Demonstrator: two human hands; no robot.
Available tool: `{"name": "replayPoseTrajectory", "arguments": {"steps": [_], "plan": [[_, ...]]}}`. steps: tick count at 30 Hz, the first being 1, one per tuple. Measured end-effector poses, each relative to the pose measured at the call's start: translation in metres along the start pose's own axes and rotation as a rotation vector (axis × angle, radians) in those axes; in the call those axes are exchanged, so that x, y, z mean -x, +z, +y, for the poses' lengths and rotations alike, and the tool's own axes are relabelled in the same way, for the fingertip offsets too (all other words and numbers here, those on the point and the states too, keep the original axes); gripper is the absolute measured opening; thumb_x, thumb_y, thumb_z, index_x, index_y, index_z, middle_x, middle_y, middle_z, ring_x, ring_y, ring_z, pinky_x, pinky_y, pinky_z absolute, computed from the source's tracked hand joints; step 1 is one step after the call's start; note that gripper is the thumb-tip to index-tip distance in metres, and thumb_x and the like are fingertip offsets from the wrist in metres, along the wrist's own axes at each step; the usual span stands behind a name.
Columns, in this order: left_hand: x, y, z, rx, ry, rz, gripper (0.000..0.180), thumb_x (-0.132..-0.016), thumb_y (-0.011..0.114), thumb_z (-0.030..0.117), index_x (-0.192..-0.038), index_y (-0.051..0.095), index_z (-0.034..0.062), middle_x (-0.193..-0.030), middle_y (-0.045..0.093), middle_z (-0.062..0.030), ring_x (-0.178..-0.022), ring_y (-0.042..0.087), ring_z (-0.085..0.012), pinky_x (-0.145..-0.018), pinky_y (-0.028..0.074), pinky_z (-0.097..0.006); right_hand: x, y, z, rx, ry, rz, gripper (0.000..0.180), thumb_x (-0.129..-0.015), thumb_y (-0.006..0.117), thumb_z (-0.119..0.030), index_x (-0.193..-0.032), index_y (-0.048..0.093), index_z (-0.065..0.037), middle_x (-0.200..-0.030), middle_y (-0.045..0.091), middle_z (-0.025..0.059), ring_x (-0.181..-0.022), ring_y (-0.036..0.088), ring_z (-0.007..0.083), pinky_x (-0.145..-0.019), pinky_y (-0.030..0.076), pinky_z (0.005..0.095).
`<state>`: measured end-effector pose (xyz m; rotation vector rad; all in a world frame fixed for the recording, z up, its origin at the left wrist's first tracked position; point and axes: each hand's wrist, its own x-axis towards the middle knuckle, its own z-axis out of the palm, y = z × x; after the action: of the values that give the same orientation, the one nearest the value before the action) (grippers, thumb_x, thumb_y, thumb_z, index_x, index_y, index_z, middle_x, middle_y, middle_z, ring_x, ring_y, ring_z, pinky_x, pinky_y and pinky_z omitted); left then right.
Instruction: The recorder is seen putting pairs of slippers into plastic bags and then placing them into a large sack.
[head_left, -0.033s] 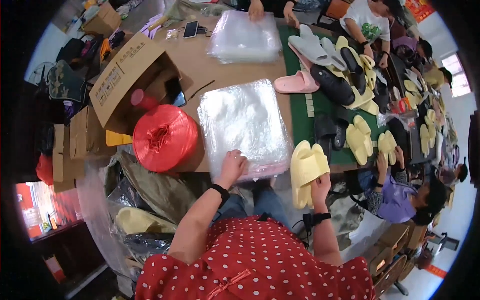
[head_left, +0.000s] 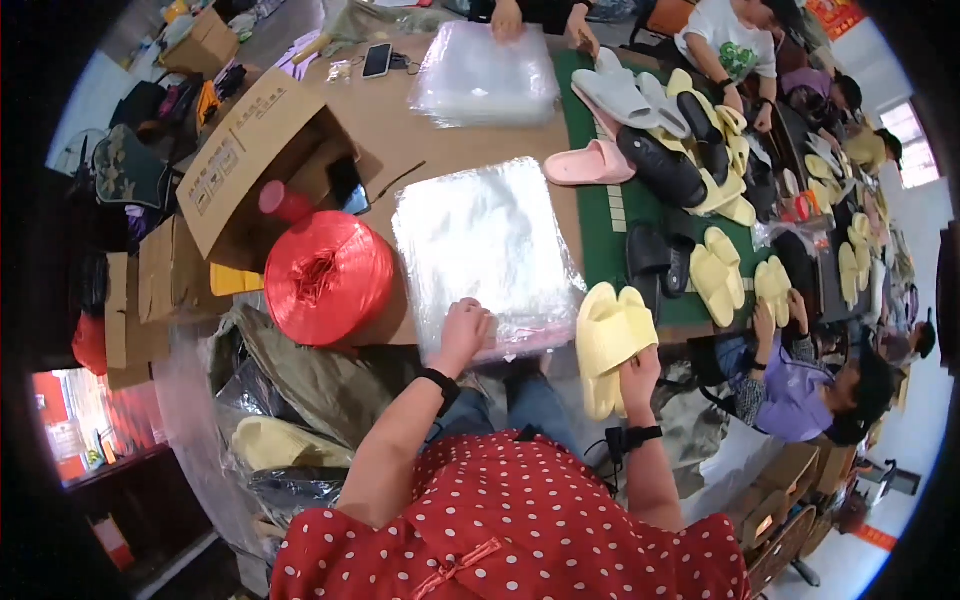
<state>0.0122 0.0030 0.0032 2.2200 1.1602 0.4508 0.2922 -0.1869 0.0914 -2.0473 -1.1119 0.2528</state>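
Note:
A stack of clear plastic bags (head_left: 485, 240) lies at the table's near edge. My left hand (head_left: 465, 332) is at the near left corner of the stack, fingers curled in on the top bag's edge; the fingertips are partly hidden. Something pinkish shows along the stack's near edge. Off the table's edge, to the right of the bags, my right hand (head_left: 640, 378) grips a pair of pale yellow slippers (head_left: 602, 345), holding them together with toes pointing away from me.
Left of the bags sit a red roll of plastic twine (head_left: 330, 278) and an open cardboard box (head_left: 255, 160). More clear bags (head_left: 487, 75) lie at the far side beside another person's hands. Assorted slippers (head_left: 665, 165) cover the green mat (head_left: 607, 240). At right, a person in purple (head_left: 795, 385) handles yellow slippers.

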Motion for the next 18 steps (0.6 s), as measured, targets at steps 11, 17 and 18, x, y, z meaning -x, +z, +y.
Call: {"name": "replayPoseTrajectory", "arguments": {"steps": [11, 17, 18], "plan": [[-0.018, -0.011, 0.001, 0.410, -0.339, 0.062, 0.023, -0.074, 0.076, 0.017, -0.077, 0.058, 0.0026, -0.071, 0.057, -0.0093, -0.066, 0.054, -0.0175, -0.064, 0.046, -0.032, 0.029, 0.000, -0.045, 0.148, -0.142, -0.262, 0.033, -0.066, 0.069, -0.011, -0.098, 0.066, -0.004, -0.101, 0.060, 0.0131, -0.095, 0.058, 0.0341, -0.079, 0.049, 0.0421], [-0.025, -0.013, 0.008, 0.280, -0.304, -0.085, 0.037, -0.074, 0.077, 0.028, -0.070, 0.049, 0.0037, -0.064, 0.048, -0.0062, -0.059, 0.041, -0.0162, -0.056, 0.039, -0.032, 0.031, 0.006, -0.043, 0.175, -0.164, -0.253, 0.035, -0.066, 0.069, -0.011, -0.100, 0.065, -0.004, -0.099, 0.060, 0.0128, -0.093, 0.058, 0.0333, -0.078, 0.050, 0.0418], [-0.023, -0.010, 0.003, 0.282, -0.309, -0.081, 0.037, -0.074, 0.077, 0.028, -0.070, 0.049, 0.0037, -0.064, 0.048, -0.0062, -0.059, 0.041, -0.0162, -0.056, 0.039, -0.032, 0.029, 0.005, -0.048, 0.160, -0.173, -0.267, 0.035, -0.066, 0.069, -0.011, -0.101, 0.065, -0.004, -0.099, 0.061, 0.0129, -0.093, 0.058, 0.0334, -0.078, 0.050, 0.0417]]}}
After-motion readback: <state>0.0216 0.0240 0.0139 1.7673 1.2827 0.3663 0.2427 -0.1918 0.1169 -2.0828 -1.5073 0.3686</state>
